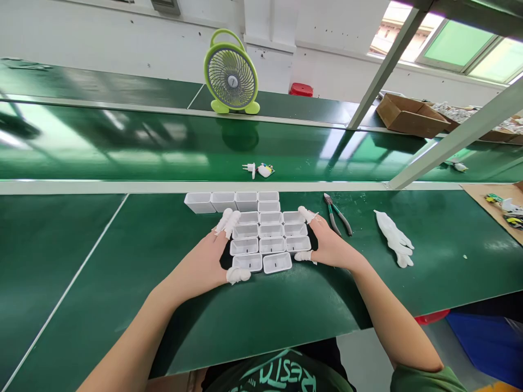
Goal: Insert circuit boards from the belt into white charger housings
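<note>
Several small open-topped white plastic cases (272,245) stand packed side by side in rows on the green worktop. My left hand (210,256) presses against the left side of this block, thumb at the near corner and fingers at the far one. On the opposite side my right hand (330,239) grips the block the same way, its fingers and thumb bent around the right edge. White wrappings cover some fingertips and both thumbs. Behind the block, more white cases (200,202) are lined up, touching one another. Dark gaps under my palms hide the outer sides of the cases.
Diagonal-cutting pliers (337,212) with green handles lie right of my right hand, and a white glove (395,239) farther right. On the belt beyond sits a small plug with a circuit board (258,170). A green fan (231,76), a cardboard box (411,117) and slanting metal posts stand behind.
</note>
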The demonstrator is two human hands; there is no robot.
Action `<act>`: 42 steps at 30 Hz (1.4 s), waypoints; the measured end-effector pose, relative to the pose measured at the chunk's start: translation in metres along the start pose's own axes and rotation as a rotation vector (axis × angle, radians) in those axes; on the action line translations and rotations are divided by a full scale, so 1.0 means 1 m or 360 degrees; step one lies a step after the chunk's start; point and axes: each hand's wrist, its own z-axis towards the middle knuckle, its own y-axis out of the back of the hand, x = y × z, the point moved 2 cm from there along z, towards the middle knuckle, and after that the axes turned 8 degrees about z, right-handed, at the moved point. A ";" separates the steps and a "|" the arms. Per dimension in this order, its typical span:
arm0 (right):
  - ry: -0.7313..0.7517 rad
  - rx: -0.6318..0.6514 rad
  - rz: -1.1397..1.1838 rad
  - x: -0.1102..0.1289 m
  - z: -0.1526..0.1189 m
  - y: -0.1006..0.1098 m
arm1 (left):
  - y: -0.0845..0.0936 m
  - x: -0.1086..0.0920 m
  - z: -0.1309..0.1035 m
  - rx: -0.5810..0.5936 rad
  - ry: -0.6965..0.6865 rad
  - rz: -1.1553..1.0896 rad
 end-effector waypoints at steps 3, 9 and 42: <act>-0.0010 0.0005 0.0006 -0.001 0.000 0.000 | 0.001 -0.003 -0.001 -0.0012 -0.0038 -0.0043; -0.0026 -0.0010 0.0010 0.000 0.001 0.000 | -0.004 -0.009 0.001 0.0047 0.0089 -0.0079; 0.0020 -0.0043 0.0114 0.006 -0.004 0.014 | -0.014 -0.003 0.009 -0.0366 0.0456 -0.1140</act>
